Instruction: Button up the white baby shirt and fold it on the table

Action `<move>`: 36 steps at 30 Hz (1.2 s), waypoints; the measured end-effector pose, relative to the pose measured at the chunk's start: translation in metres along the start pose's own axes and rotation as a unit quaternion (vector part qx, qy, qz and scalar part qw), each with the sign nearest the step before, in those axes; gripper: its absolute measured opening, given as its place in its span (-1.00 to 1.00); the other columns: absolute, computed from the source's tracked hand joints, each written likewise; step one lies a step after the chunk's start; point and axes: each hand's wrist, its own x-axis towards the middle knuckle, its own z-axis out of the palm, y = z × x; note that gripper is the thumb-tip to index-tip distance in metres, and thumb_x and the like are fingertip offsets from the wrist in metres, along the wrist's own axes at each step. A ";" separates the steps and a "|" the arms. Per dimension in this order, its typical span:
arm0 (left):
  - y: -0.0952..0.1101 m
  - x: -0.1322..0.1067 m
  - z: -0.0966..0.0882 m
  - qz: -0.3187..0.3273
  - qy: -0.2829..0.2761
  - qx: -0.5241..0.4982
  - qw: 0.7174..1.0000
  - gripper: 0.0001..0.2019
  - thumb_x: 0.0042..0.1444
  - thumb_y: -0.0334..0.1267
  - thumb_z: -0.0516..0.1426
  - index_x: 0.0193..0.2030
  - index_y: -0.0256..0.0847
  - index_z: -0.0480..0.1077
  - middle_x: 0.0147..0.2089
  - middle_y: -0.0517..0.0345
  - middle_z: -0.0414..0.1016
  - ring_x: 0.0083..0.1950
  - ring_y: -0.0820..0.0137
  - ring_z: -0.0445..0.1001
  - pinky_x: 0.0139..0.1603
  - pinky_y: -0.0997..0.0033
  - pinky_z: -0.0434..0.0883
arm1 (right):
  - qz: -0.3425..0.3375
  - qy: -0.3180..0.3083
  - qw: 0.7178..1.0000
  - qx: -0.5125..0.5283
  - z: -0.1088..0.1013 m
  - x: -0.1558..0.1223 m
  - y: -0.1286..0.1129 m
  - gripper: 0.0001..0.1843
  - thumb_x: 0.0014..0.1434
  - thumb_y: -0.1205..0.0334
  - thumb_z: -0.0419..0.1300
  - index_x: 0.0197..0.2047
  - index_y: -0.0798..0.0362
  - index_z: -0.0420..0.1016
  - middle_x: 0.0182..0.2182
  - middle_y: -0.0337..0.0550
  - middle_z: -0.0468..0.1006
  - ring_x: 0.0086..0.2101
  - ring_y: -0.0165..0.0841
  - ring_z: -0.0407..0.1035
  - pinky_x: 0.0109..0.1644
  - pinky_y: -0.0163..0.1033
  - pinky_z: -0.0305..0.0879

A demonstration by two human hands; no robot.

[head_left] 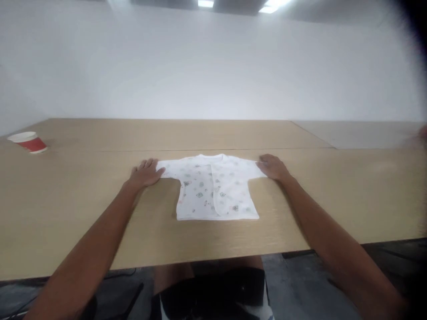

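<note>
In the middle of the frame, you are keeping a small white shirt (196,195) between your hands, and it is lying front up on the pale wooden desk (213,242). Its neckline is facing the top of the frame and its straight hem is running toward the bottom. Both short sleeves are stretching straight out to the sides, so the whole garment is making a broad T shape. Tiny scattered motifs are showing across the cloth in muted grey, green and a little orange-pink; some are looking like small animals, though they are too small to read surely. A front edge is running down from the collar near the centre and is curving into a rounded corner just above the hem. The fabric is looking thin and mostly smooth, and the body is flaring slightly toward the hem.

Your left hand (146,172), left of centre, is resting palm down with its fingers slightly spread, the thumb lying on the sleeve end. Your right hand (271,167), right of centre, is covering the other sleeve end; you cannot tell whether its fingers are pinching the cloth. A red-and-white cup (32,144) is standing at the far left.
</note>
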 end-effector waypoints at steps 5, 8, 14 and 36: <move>0.042 0.013 -0.004 0.120 0.121 -0.021 0.985 -0.43 0.22 -0.12 -0.13 0.31 -0.34 0.22 0.38 -0.13 0.19 0.44 0.09 0.06 0.46 -0.04 0.03 | -0.069 0.026 0.996 0.052 0.014 0.007 -0.043 -0.54 0.29 -0.05 0.04 0.05 0.07 0.53 0.12 -0.05 0.44 0.21 -0.17 0.21 0.37 -0.03 0.06; 0.079 0.028 -0.003 0.204 0.085 -0.100 0.970 -0.42 0.20 -0.10 -0.08 0.31 -0.33 0.22 0.36 -0.08 0.23 0.36 0.21 0.22 0.41 0.21 0.18 | -0.091 0.003 0.989 0.115 0.025 0.018 -0.075 -0.47 0.29 -0.10 0.04 0.13 0.08 0.46 0.11 -0.02 0.43 0.12 -0.20 0.29 0.25 -0.08 0.19; 0.100 0.046 -0.026 0.213 -0.031 -0.104 0.971 -0.48 0.06 0.04 0.11 0.09 -0.21 0.41 0.16 -0.04 0.43 0.12 0.15 0.42 0.12 0.24 0.38 | -0.111 -0.062 0.975 0.185 0.022 0.033 -0.090 -0.62 0.20 -0.06 0.14 -0.39 0.12 0.35 -0.43 -0.21 0.39 -0.41 -0.45 0.20 -0.25 -0.32 0.15; 0.049 -0.086 -0.150 0.339 0.299 0.036 0.891 -0.61 0.26 0.12 0.01 -0.31 -0.04 0.53 -0.47 0.24 0.43 -0.47 0.45 0.35 -0.36 0.39 0.28 | -0.499 0.290 0.814 -0.063 -0.163 -0.041 -0.125 -0.52 0.22 -0.24 0.22 -0.50 -0.04 0.42 -0.66 -0.24 0.35 -0.65 -0.48 0.19 -0.63 -0.26 0.06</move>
